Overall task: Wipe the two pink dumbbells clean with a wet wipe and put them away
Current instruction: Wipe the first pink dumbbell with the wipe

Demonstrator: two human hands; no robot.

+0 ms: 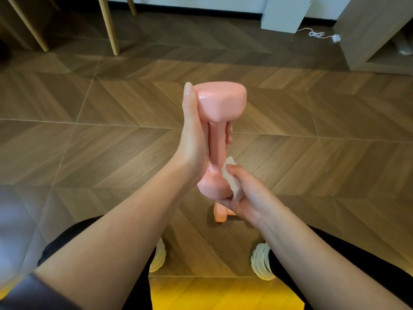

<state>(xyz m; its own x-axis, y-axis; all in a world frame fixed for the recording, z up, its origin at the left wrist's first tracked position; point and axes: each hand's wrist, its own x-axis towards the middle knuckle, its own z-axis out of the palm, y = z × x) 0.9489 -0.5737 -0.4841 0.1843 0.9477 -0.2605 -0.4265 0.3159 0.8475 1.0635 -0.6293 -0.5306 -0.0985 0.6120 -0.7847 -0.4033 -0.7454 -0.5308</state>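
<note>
I hold a pink dumbbell (220,104) upright above the floor. My left hand (193,139) grips its handle, thumb lying up along the top head, fingertips showing on the far side. My right hand (243,193) pinches a folded white wet wipe (231,177) and presses it against the lower head of this dumbbell. A second pink dumbbell (220,214) lies on the floor right below, mostly hidden behind my right hand and the held dumbbell.
Wood-pattern floor (111,142) all around. Wooden chair legs (109,25) stand at the back left. A white box (283,14) with a cable and a wooden cabinet (375,34) are at the back right. My two white shoes (261,262) and a yellow surface (223,294) are below.
</note>
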